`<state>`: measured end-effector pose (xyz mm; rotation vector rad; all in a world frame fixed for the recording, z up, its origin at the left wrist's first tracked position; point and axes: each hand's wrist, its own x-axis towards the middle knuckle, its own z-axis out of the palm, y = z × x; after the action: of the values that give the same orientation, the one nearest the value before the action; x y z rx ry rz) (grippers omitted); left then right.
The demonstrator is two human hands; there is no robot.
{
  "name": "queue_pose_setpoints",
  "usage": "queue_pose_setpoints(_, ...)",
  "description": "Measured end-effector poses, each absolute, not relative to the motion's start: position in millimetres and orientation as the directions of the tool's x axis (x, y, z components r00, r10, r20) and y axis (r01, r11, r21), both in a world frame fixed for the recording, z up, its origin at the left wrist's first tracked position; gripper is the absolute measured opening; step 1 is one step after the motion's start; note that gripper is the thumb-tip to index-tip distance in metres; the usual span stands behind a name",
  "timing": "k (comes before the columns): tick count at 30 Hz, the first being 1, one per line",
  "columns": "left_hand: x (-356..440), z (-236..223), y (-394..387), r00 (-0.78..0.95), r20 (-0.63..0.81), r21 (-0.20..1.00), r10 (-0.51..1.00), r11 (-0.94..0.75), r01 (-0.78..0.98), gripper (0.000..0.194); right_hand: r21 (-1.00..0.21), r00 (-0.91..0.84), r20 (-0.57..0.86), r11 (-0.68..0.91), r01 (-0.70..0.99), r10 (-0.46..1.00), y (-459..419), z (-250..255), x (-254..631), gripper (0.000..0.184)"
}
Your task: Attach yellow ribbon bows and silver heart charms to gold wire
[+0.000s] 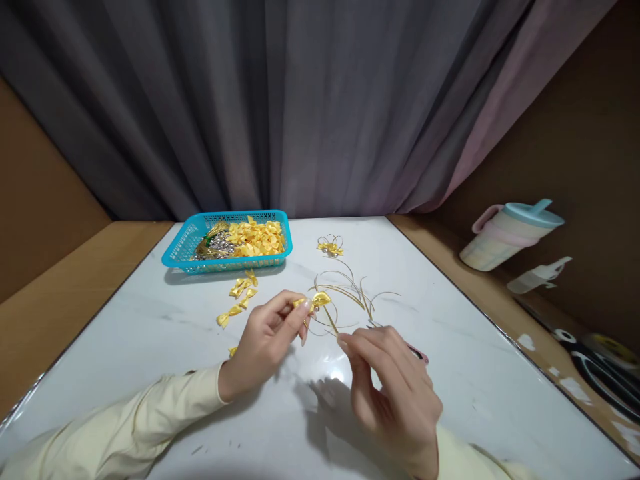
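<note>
Between thumb and fingers, my left hand (273, 337) pinches a yellow satin bow (320, 300) above the middle of the white table. My right hand (390, 380) is closed at the fingertips on the lower end of a thin gold tie (332, 322), whose upper end meets the bow. Loose gold ties (367, 300) lie curved on the table just beyond my hands. Several more yellow bows (237, 308) rest left of my left hand. A pinkish-handled tool (420, 353) shows partly from behind my right hand; its kind is hidden.
A blue plastic basket (227, 268) holds yellow bows, silvery pieces and gold ties at the back left. A bow with looped ties (330, 248) lies at the back. On the right ledge are a lidded tumbler (510, 233), a small bottle (537, 277) and black-handled scissors (595, 373).
</note>
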<state>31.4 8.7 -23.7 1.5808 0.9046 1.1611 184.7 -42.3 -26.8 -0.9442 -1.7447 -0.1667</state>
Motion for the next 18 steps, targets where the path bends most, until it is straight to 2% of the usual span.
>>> queue_pose_setpoints(3, 31.3, -24.2, 9.1, 0.253, 0.282, 0.956, 0.925, -0.294, 0.007, 0.017, -0.077, -0.269, 0.866, 0.645, 0.761, 0.421, -42.4, -30.4, 188.5, 0.027)
queue_pose_setpoints(5, 31.1, -24.4, 9.0, 0.229, 0.304, 0.95, 0.925, -0.312, 0.0, 0.016, -0.05, -0.325, 0.835, 0.65, 0.758, 0.444, -41.0, -31.7, 189.4, 0.025)
queue_pose_setpoints(6, 30.8, -24.6, 8.7, 0.218, 0.315, 0.946, 0.924, -0.323, 0.002, 0.015, -0.103, -0.316, 0.813, 0.655, 0.749, 0.489, -39.9, -32.0, 189.2, 0.024)
queue_pose_setpoints(8, 30.1, -25.1, 7.9, 0.204, 0.341, 0.937, 0.918, -0.35, 0.012, 0.014, -0.301, -0.231, 0.751, 0.631, 0.715, 0.619, -37.2, -31.2, 188.2, 0.02)
queue_pose_setpoints(11, 28.6, -26.4, 6.6, 0.212, 0.384, 0.917, 0.899, -0.398, 0.03, 0.013, -0.553, -0.079, 0.634, 0.522, 0.649, 0.769, -34.7, -27.2, 186.6, 0.016)
queue_pose_setpoints(14, 28.1, -27.6, 6.3, 0.207, 0.404, 0.907, 0.891, -0.419, 0.034, 0.013, -0.658, 0.026, 0.589, 0.461, 0.595, 0.808, -35.5, -24.2, 186.1, 0.017)
queue_pose_setpoints(18, 29.2, -27.9, 7.6, 0.191, 0.375, 0.921, 0.907, -0.388, 0.03, 0.013, -0.673, 0.097, 0.659, 0.528, 0.517, 0.745, -39.1, -26.2, 186.7, 0.014)
